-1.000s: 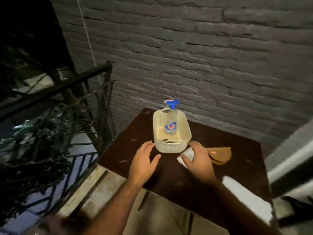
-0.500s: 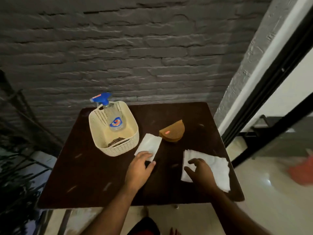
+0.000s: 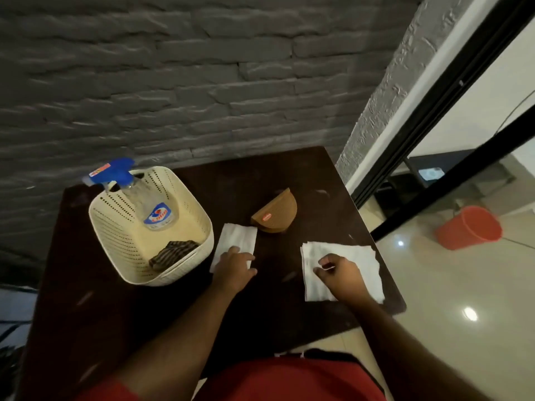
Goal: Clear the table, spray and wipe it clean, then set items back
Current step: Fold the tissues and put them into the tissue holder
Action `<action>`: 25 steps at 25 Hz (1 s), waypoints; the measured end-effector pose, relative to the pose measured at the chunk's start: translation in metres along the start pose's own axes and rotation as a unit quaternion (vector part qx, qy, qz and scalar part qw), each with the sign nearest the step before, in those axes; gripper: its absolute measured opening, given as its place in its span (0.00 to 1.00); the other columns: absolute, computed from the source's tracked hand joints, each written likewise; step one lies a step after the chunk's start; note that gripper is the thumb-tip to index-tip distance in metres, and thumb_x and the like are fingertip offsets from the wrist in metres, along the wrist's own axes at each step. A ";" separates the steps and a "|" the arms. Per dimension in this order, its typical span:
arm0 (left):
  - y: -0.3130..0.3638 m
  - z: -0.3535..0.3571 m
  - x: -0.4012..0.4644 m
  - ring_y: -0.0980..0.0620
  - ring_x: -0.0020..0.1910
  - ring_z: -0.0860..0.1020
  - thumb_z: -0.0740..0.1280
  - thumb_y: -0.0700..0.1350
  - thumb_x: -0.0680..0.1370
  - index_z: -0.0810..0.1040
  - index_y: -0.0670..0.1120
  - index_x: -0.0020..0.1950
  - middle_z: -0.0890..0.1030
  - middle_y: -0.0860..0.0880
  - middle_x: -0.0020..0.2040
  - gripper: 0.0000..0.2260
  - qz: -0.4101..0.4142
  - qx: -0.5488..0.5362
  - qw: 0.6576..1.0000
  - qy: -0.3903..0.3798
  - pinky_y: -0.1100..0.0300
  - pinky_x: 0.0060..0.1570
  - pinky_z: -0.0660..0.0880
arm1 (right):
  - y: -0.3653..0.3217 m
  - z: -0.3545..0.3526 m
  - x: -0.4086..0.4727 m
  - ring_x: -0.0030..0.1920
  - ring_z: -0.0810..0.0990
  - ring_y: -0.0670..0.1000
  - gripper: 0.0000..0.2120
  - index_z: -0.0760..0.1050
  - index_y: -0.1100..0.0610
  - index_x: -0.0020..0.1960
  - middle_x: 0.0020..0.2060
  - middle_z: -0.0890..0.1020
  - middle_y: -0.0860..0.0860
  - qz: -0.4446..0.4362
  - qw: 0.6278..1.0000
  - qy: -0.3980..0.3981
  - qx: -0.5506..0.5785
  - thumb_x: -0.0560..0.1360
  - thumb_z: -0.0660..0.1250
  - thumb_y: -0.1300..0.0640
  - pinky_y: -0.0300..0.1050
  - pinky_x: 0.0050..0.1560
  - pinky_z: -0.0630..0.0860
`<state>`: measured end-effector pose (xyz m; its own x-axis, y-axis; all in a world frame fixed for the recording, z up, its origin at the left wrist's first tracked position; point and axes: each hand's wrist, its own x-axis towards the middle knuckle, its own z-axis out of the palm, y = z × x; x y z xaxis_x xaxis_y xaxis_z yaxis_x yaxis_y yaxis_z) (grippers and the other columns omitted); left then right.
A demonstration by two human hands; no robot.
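Observation:
A dark brown table [image 3: 86, 308] stands against a grey brick wall. On its left sits a cream perforated basket [image 3: 115, 227] holding a clear spray bottle [image 3: 153, 209] with a blue trigger head, and a dark striped cloth [image 3: 173, 253]. A brown half-round napkin holder [image 3: 276, 214] stands mid-table. My left hand [image 3: 233, 270] rests on the near end of a small white napkin [image 3: 236, 237]. My right hand [image 3: 340, 272] lies on a larger white napkin stack [image 3: 362, 259] near the table's right edge, fingers curled and pinching at the top sheet.
The grey brick wall [image 3: 202, 82] runs behind the table. A black door frame [image 3: 451, 91] stands to the right, with a shiny tiled floor [image 3: 463, 328] and an orange bucket [image 3: 470, 227] beyond it.
The view swung right from the railing side to over the table. My left hand went from beside the basket onto the small napkin; my right hand moved onto the larger napkin stack.

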<state>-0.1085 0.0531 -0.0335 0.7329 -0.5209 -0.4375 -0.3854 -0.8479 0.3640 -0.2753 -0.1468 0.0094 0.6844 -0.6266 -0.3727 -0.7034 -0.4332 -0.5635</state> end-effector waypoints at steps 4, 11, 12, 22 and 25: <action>-0.013 0.015 0.013 0.48 0.58 0.73 0.71 0.54 0.73 0.79 0.53 0.60 0.73 0.48 0.59 0.16 0.010 0.062 0.998 0.005 0.54 0.57 0.74 | 0.011 0.006 -0.004 0.47 0.81 0.48 0.12 0.80 0.54 0.54 0.47 0.83 0.48 0.024 0.999 -0.035 -0.015 0.74 0.71 0.49 0.42 0.49 0.76; -0.009 0.025 0.021 0.49 0.52 0.77 0.75 0.58 0.68 0.74 0.49 0.56 0.77 0.48 0.54 0.23 -0.045 0.080 0.993 0.069 0.55 0.50 0.77 | 0.026 -0.010 0.004 0.49 0.81 0.45 0.13 0.80 0.55 0.57 0.52 0.83 0.48 0.003 0.995 -0.075 -0.063 0.75 0.71 0.50 0.39 0.51 0.77; -0.008 0.027 0.025 0.48 0.52 0.77 0.75 0.56 0.69 0.74 0.48 0.56 0.78 0.48 0.53 0.21 -0.054 0.063 0.995 0.064 0.53 0.50 0.78 | 0.026 -0.013 0.008 0.48 0.81 0.45 0.13 0.80 0.54 0.57 0.52 0.84 0.48 -0.005 0.996 -0.068 -0.064 0.75 0.71 0.50 0.39 0.51 0.77; 0.010 0.026 0.012 0.45 0.52 0.78 0.65 0.46 0.76 0.80 0.49 0.52 0.82 0.47 0.50 0.07 -0.133 -0.001 0.984 0.118 0.52 0.49 0.72 | 0.037 -0.025 0.040 0.46 0.81 0.47 0.10 0.81 0.56 0.50 0.47 0.84 0.48 -0.054 0.991 -0.107 -0.067 0.75 0.70 0.49 0.43 0.48 0.77; 0.042 0.024 -0.002 0.46 0.49 0.80 0.67 0.45 0.75 0.80 0.48 0.48 0.82 0.47 0.47 0.05 -0.098 -0.069 0.981 0.154 0.55 0.46 0.73 | 0.033 -0.020 0.044 0.42 0.84 0.49 0.11 0.80 0.57 0.46 0.43 0.85 0.53 0.015 0.987 -0.153 0.043 0.75 0.70 0.49 0.52 0.49 0.81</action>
<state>-0.1399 0.0165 -0.0374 0.9284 -0.2769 -0.2480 -0.1567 -0.8965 0.4144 -0.2718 -0.2012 -0.0110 0.6983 -0.4072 -0.5887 -0.7148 -0.3529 -0.6037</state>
